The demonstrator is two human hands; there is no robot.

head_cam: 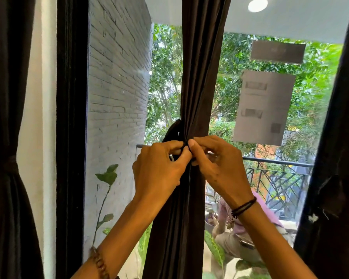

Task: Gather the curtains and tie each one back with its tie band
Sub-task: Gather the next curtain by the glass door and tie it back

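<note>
Window glass (270, 150) sits behind the middle curtain (199, 77). Middle curtain: dark, long, bunched into a narrow column, hanging straight down.

Well to its left, the left curtain (6, 198) is cinched at the waist by its own band (8, 161), so I judge that one done. Well to its right, the right curtain (336, 158) hangs down; can't tell if it's banded.

My left hand (159, 170) and right hand (216, 164) meet at the front of the middle curtain, at its waist, knuckles nearly touching. Both are curled tight, each pinching an end of the tie band (172, 131). The band is a thin dark strip looping round the middle curtain's left edge and behind it.

Handling, my guess:
- Cloth is soft and drapey with some hanging weight. It squashes easily and isn't fragile.
- Folds will slide out if tension drops.
- The band is limp with no stiffness, so it won't hold shape alone.
- Best hold is close to where the ends cross, fingertip pinch, pulling snug against the bunch while knotting or fastening.
</note>
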